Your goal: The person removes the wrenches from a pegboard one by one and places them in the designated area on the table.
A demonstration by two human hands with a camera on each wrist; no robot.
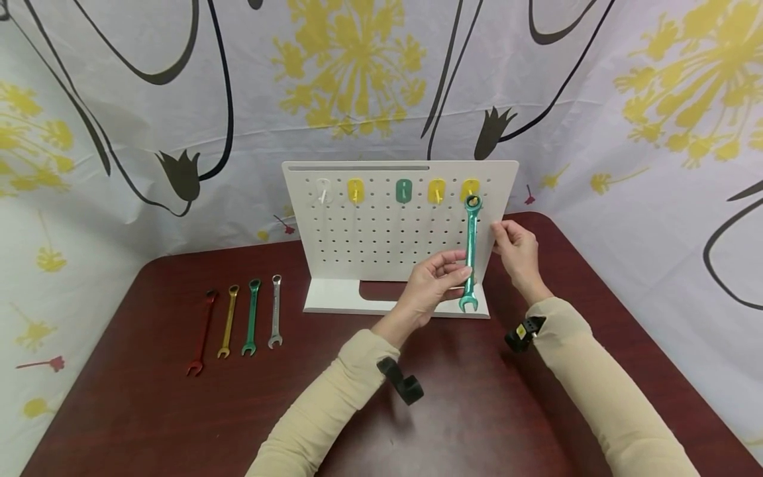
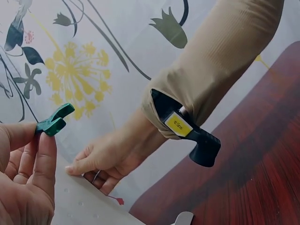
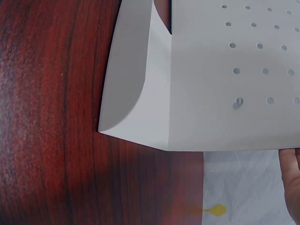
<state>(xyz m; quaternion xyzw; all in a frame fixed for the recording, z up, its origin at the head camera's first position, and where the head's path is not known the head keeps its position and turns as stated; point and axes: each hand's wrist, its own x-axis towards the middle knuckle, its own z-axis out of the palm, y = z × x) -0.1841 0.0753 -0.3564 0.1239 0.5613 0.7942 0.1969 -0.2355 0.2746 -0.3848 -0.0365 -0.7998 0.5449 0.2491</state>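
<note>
A teal-green combination wrench (image 1: 471, 242) is pinched by my left hand (image 1: 432, 281) near its lower, open end. Its ring end lies over the rightmost yellow hook (image 1: 470, 186) of the white pegboard (image 1: 381, 228); whether it hangs there or is only in front, I cannot tell. In the left wrist view the wrench's open jaw (image 2: 56, 123) juts out past the thumb and fingers. My right hand (image 1: 517, 255) pinches the board's right edge between thumb and fingers. Only a sliver of that hand (image 3: 291, 187) shows in the right wrist view.
Left of the board, a red wrench (image 1: 204, 331), a gold wrench (image 1: 228, 322), a green wrench (image 1: 252, 318) and a silver wrench (image 1: 276, 313) lie in a row on the dark red table (image 1: 149, 404). More hooks, such as a white one (image 1: 323, 191) and a green one (image 1: 404, 191), line the board's top.
</note>
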